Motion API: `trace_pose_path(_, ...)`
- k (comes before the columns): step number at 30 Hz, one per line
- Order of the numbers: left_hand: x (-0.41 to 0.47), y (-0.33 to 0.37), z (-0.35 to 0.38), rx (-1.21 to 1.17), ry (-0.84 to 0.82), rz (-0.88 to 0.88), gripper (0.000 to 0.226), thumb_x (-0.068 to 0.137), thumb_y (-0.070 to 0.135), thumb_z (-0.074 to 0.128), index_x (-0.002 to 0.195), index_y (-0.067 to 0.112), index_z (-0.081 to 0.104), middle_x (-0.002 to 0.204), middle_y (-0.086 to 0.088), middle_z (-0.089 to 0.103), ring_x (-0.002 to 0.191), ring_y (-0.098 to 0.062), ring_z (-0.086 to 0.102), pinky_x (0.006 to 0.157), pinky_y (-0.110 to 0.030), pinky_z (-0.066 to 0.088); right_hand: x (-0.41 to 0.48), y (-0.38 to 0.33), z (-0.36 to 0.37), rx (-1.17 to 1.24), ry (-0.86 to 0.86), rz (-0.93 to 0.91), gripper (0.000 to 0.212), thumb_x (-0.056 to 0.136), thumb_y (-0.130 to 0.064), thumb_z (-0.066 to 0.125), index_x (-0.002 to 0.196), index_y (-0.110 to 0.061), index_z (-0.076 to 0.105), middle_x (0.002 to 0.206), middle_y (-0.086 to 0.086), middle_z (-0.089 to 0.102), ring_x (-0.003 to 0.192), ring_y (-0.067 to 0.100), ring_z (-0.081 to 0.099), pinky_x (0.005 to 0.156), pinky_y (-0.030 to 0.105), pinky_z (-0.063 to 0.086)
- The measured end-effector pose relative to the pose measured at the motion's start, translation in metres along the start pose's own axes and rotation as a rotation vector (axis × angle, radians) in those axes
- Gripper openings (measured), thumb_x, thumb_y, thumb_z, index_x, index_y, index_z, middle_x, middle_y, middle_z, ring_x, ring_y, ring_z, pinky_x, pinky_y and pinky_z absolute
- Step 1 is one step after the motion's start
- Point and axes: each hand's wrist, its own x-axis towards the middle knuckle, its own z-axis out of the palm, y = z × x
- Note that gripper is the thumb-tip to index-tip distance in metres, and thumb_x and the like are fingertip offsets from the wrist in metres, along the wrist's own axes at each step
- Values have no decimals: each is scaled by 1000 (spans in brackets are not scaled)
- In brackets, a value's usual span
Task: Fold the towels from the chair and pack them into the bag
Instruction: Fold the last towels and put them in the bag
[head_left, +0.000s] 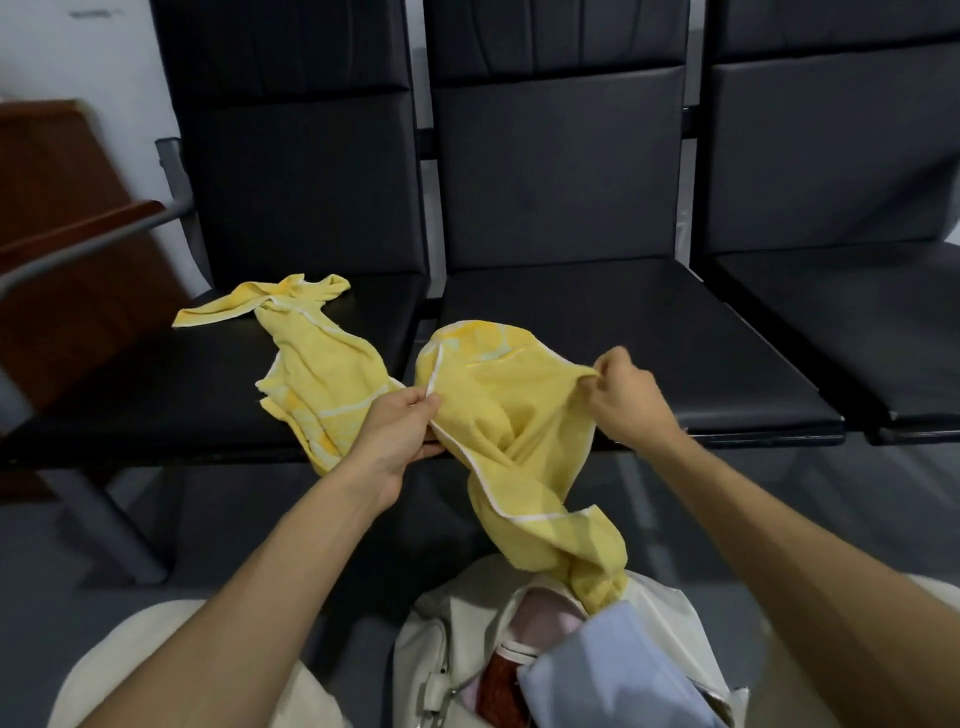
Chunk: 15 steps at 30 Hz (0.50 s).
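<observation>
The left hand (402, 434) pinches the white-trimmed edge of a yellow towel (519, 415) at frame centre. The right hand (626, 400) pinches its opposite edge. The towel's twisted lower end reaches the open white bag (441, 654) at bottom centre. A second towel (322, 364) lies crumpled on the black chair seat (156, 389), centre left.

Left hand (400, 436), right hand (623, 400), forearms (270, 561): bare. Trousers (119, 670): cream plain cloth, covering both knees at the lower corners.
</observation>
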Motion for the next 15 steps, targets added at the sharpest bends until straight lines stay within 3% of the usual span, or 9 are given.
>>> trace_pose_path(5, -8, 12, -3, -80, 13, 60, 20, 102, 16, 44, 107, 11, 63, 100, -4, 69, 92, -17, 66, 69, -27, 52, -1, 10, -36, 487, 162, 128, 6, 98, -24, 49, 100, -18, 48, 97, 3, 55, 83, 16, 53, 72, 36, 50)
trace_pose_path(7, -11, 18, -4, -125, 31, 80, 19, 103, 17, 44, 107, 14, 62, 101, -3, 68, 94, -16, 65, 73, -29, 52, -3, 16, -52, 561, 269, 167, 15, 98, -24, 53, 110, -15, 52, 105, 3, 55, 88, 13, 52, 73, 30, 48)
trace_pose_path(9, -12, 26, -6, -200, 58, 87, 20, 103, 17, 44, 113, 14, 61, 102, -3, 67, 95, -16, 64, 78, -31, 52, -5, 20, -74, 646, 378, 223, 23, 96, -25, 56, 116, -15, 54, 105, 0, 55, 96, 15, 54, 85, 40, 52)
trace_pose_path(11, -9, 31, -10, -289, 97, 75, 24, 102, 17, 46, 122, 11, 57, 105, -5, 66, 99, -18, 64, 83, -33, 51, -6, 26, -94, 755, 465, 264, 20, 95, -24, 59, 114, -16, 58, 99, -3, 56, 99, 18, 55, 94, 46, 51)
trace_pose_path(15, -2, 30, -15, -420, 109, 14, 34, 99, 16, 50, 132, 7, 52, 114, -12, 64, 107, -25, 62, 99, -42, 48, -15, 43, -111, 868, 489, 315, 21, 93, -26, 64, 108, -12, 67, 108, 3, 65, 103, 18, 58, 94, 38, 51)
